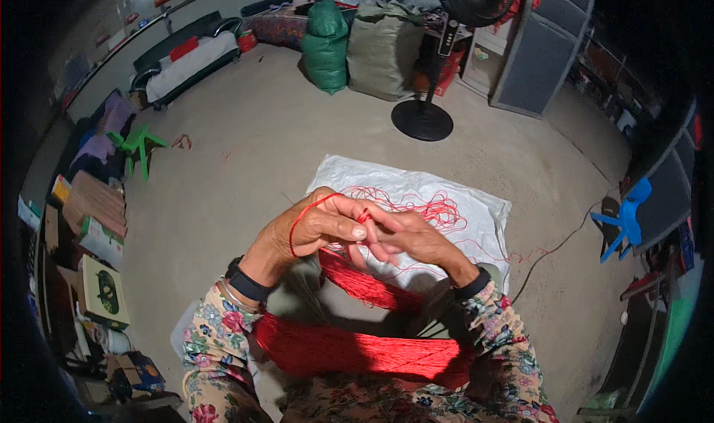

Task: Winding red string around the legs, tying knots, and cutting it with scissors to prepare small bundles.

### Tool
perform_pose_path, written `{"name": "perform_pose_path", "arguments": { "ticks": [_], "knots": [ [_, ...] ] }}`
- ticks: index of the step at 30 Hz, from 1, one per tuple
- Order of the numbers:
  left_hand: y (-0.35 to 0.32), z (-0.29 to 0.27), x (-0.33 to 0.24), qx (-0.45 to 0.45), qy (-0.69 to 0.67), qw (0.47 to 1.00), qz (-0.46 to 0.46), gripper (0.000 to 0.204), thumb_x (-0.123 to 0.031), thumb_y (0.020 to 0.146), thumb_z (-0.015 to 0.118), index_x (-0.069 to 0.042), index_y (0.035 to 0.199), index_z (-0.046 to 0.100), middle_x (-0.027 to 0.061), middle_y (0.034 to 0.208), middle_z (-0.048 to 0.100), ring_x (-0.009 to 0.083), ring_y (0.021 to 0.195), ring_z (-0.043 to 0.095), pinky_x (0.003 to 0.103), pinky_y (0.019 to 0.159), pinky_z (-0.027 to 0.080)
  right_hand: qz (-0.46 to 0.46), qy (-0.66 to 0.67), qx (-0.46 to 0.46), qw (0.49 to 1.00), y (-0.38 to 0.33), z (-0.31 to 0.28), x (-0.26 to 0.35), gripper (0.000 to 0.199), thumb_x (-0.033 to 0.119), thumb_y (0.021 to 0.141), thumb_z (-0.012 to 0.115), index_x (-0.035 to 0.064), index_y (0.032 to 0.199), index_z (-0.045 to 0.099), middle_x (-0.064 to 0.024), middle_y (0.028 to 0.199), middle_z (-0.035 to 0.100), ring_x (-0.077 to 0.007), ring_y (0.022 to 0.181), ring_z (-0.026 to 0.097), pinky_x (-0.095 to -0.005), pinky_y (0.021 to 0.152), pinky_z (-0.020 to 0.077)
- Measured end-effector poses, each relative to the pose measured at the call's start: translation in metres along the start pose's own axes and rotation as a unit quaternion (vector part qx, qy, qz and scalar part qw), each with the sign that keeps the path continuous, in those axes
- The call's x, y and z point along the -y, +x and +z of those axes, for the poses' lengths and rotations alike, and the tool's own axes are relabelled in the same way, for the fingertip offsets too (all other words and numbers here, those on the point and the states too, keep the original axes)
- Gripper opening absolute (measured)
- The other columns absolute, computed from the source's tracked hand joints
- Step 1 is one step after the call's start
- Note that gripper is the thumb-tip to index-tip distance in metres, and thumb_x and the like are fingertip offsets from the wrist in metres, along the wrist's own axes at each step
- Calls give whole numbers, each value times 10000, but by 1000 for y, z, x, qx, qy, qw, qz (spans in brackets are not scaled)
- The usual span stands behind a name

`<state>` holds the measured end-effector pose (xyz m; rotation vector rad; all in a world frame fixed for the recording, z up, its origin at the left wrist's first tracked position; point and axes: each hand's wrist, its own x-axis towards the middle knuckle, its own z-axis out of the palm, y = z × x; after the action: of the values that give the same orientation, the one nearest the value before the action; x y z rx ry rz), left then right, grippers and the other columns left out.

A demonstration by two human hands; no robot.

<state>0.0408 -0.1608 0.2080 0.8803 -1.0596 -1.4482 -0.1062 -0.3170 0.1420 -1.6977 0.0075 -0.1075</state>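
Note:
A thin red cord [299, 224] loops around the back of my left hand [316, 226]. More of the cord is wound in a small coil at the fingertips, where both hands meet. My left thumb and fingers close on this coil. From the other side my right hand [416, 237] pinches at the same spot, its fingers partly hidden and slightly blurred. Thick hanks of red cord [357, 349] lie across my lap, with another red bundle [368, 282] just beyond. Past my hands, loose tangled red cord [439, 210] rests on a white sheet [342, 172].
A black standing fan [422, 120] stands ahead, beside a green sack [325, 47] and a beige sack [383, 47]. A blue stool [625, 218] is at the right, near a dark cable on the floor. A green stool [139, 144] and several boxes [104, 293] are at the left.

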Motion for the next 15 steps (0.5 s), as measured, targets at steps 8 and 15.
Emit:
{"name": "perform_pose_path", "arguments": {
  "ticks": [8, 15],
  "knots": [
    [-20, -63, 43, -256, 48, 965, 22, 232, -73, 880, 571, 127, 988, 621, 243, 1296, 478, 294, 970, 631, 399, 858, 546, -44, 169, -150, 973, 4, -39, -20, 309, 275, 988, 446, -16, 979, 548, 24, 559, 372, -72, 463, 356, -233, 443, 314],
    [-33, -71, 40, -269, -125, 945, 139, 173, -79, 923, 510, 77, 950, 582, 273, 1256, 492, 359, 1110, 555, 457, 891, 519, -9, 139, -396, 908, -3, -78, -80, 318, 255, 955, 470, -35, 999, 594, 12, 567, 408, -90, 448, 398, -235, 410, 339]
  ]
}}
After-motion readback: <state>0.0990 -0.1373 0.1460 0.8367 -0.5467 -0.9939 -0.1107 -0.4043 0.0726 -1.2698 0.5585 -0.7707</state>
